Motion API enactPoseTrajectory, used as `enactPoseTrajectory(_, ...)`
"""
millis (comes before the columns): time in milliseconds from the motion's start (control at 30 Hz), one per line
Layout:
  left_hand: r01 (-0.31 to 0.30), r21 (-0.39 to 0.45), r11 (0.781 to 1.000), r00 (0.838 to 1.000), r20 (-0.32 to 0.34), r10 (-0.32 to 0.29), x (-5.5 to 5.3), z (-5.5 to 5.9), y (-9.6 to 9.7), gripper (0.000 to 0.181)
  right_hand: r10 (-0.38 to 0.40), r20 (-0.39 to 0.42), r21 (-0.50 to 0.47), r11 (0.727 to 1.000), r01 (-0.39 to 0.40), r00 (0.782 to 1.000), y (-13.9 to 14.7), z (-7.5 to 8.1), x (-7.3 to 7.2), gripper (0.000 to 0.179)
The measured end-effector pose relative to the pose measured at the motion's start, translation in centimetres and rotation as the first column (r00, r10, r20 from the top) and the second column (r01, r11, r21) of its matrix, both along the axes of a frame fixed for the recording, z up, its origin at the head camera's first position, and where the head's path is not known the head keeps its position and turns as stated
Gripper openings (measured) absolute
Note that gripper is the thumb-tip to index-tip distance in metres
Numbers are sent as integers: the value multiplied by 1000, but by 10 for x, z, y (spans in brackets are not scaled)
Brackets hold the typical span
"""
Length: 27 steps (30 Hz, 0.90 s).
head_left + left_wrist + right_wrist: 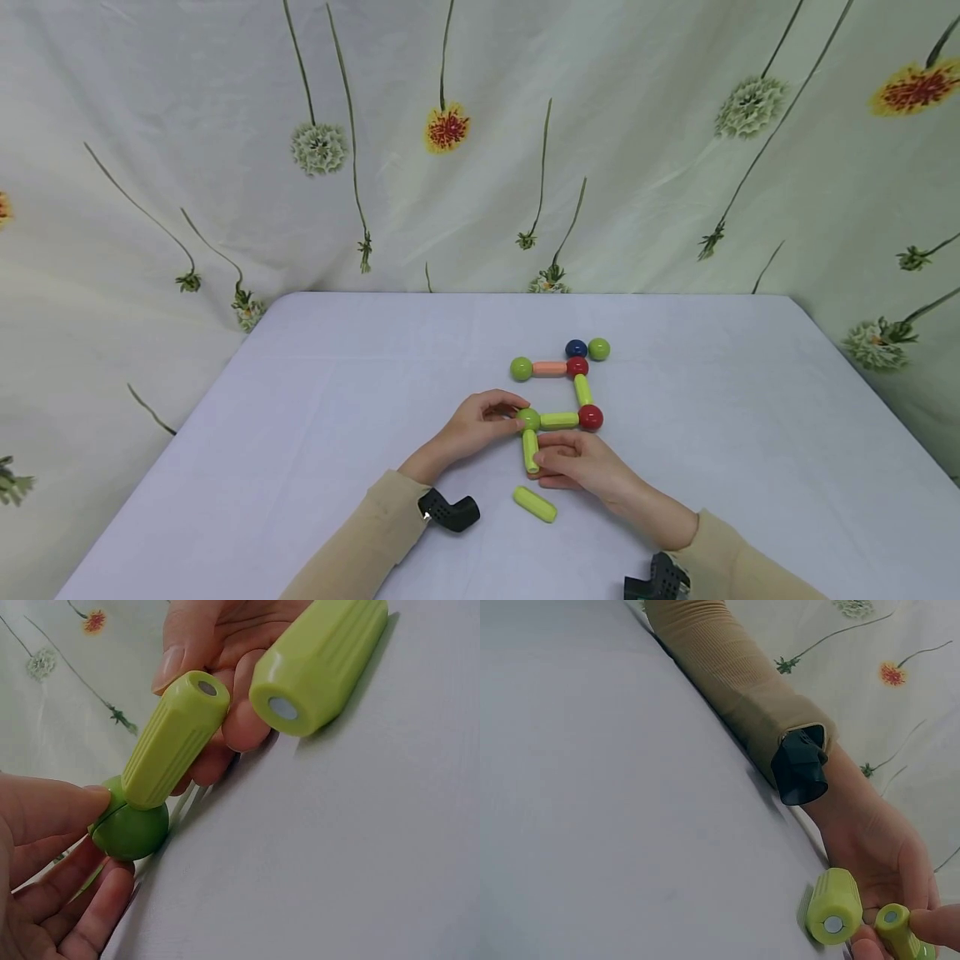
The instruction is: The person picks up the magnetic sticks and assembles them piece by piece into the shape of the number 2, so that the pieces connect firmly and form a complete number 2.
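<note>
A chain of magnetic building balls and rods lies on the table. At its near left corner, my left hand (480, 425) pinches a green ball (528, 419) between thumb and fingers. From this ball a yellow-green rod (531, 452) points toward me; its free end shows a metal disc in the left wrist view. My right hand (588, 465) holds that rod near the free end, thumb on one side and fingers on the other. Closer to me, a loose yellow-green rod (535, 504) lies on the table, touched by neither hand.
Another yellow-green rod (559, 421) joins the green ball to a red ball (591, 417). Beyond are a further rod (583, 390), a second red ball (577, 367), an orange rod (550, 369), a green ball (521, 368), a blue ball (576, 348) and another green ball (598, 348).
</note>
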<state>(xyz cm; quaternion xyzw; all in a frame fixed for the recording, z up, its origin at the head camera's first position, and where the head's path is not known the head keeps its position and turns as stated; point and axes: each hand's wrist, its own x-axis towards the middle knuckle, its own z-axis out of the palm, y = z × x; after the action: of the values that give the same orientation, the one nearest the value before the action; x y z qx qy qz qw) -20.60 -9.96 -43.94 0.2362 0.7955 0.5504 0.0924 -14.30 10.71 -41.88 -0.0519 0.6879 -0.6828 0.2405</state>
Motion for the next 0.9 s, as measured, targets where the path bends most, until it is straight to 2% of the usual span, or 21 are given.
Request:
enactPoseTrajectory(200,12,18,1000,1000,-6,-11,1,1,0,28,12,-19,0,1000,-12,1000,0,-1,0,49)
enactPoseTrajectory(400,31,29,999,998,-58,-29,2,-1,-1,29,21,-43,10,1000,-21,999,0,-4,0,49)
enactPoseTrajectory(533,17,22,1000,1000,-15,-16,2,1,0,29,20,-57,14,1000,-19,998,-1,-4,1,49)
enactPoseTrajectory(767,8,-7,1000,1000,2,-8,21,35,4,27,14,-75,26,1000,-12,997,-3,-6,1,48)
enactPoseTrajectory(900,9,-5,1000,1000,-1,-9,21,35,4,27,10,-84,43,999,-6,996,-3,-6,1,48)
